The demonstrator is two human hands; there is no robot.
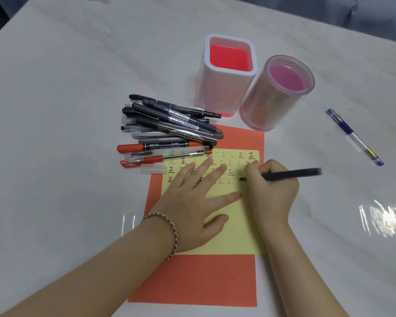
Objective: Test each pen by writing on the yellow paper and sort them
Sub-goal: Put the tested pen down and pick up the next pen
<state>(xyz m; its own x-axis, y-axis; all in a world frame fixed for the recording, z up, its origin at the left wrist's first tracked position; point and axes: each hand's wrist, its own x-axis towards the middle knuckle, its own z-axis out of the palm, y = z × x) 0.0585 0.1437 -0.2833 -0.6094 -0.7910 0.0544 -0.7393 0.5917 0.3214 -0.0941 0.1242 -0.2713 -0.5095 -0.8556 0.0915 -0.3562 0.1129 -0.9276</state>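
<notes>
Head view: right hand (270,186) grips black pen (290,174), tip on yellow paper (233,227); left hand (192,202) flat, pinning it. Testing step. Next: judge the mark, drop pen in a cup (226,74). Pen pile (167,131) untested.

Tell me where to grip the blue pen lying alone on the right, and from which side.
Probably take the blue pen at mid-barrel, on the clear section next to its dark blue grip, coming straight down from above and pinching across its length. It lies flat and diagonal on the table with nothing touching it, so both long sides are free.
</notes>
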